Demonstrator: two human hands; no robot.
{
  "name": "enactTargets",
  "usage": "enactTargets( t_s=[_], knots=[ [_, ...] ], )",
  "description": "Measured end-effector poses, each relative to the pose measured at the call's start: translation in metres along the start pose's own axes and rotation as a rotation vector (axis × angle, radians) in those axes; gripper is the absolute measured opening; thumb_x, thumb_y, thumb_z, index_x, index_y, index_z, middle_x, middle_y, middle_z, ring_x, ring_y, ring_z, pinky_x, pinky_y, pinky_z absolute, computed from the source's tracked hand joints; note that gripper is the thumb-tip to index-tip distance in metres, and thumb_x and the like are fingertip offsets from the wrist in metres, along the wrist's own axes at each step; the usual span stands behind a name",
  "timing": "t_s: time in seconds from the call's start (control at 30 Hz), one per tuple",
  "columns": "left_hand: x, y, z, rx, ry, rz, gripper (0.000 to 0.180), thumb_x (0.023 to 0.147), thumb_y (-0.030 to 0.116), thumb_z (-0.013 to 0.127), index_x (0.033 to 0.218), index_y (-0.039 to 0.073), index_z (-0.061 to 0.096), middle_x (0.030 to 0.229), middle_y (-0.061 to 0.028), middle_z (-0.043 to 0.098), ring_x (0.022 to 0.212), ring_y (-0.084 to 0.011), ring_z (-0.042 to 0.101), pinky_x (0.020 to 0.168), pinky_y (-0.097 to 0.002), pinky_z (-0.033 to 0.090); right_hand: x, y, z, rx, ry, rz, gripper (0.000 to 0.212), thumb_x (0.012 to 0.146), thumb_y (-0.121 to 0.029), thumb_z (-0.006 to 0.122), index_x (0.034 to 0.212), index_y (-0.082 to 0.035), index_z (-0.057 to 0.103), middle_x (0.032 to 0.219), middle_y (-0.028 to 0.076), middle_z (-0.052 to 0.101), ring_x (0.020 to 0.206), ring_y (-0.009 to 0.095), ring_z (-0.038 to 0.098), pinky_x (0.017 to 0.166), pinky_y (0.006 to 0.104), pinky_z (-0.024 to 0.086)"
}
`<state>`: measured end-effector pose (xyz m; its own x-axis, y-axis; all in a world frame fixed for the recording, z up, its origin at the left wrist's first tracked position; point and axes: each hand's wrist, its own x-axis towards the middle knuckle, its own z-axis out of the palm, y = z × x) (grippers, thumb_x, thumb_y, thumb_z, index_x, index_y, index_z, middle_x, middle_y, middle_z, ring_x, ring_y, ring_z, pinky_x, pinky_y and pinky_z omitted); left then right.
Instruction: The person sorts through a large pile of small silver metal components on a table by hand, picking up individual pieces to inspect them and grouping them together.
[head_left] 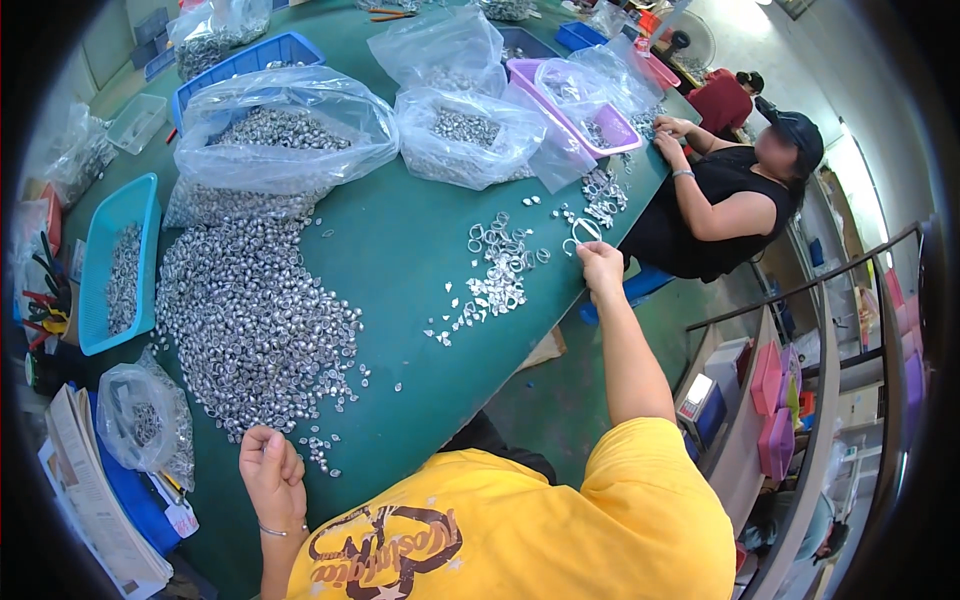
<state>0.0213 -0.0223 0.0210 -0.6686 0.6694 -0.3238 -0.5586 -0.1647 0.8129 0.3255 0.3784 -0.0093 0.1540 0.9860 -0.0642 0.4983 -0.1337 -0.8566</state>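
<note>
My right hand [602,270] reaches out over the table's right edge, its fingers pinched on a pale, ring-shaped piece [586,231]. Just left of it lies a loose group of silvery rings and small flat bits [497,268]. Near the table's front edge, my left hand [272,472] is closed, thumb against curled fingers; whatever sits between them is hidden. Right beyond it spreads a big heap of small, shiny silver metal pieces [250,310], with a few strays [322,455] by my fingers.
Clear plastic bags of metal pieces [290,130] stand behind the heap. A turquoise basket [92,290] and papers [95,490] are at left, a purple basket [530,80] at the back. A co-worker in black [710,200] sits at the right edge of the green table [400,270].
</note>
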Motion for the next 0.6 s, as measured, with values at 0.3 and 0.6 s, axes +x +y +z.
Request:
enactTargets(
  t_s=[0.3,0.6],
  knots=[
    [0.005,-0.006,-0.003,-0.273,-0.192,-0.15,0.007,0.088,0.012,0.049,0.091,0.006,0.05,0.067,-0.0011,0.044,0.054,-0.008,0.04,0.046,-0.0191,0.033,0.012,-0.002,0.006,0.236,-0.045,-0.071,0.02,0.083,-0.015,0.054,0.092,0.001,0.06,0.062,0.002,0.053,0.05,0.013,0.049,0.049,0.0237,0.039],
    [0.006,0.005,0.013,-0.631,-0.258,-0.289,0.048,0.092,0.03,0.035,0.122,-0.007,0.04,0.131,-0.0258,0.036,0.125,-0.0367,0.031,0.102,-0.0426,0.031,-0.101,-0.078,0.051,1.831,-0.878,0.482,0.07,0.091,-0.048,0.03,0.127,0.012,0.026,0.129,0.028,0.033,0.124,0.039,0.03,0.103,0.047,0.03]
  ],
)
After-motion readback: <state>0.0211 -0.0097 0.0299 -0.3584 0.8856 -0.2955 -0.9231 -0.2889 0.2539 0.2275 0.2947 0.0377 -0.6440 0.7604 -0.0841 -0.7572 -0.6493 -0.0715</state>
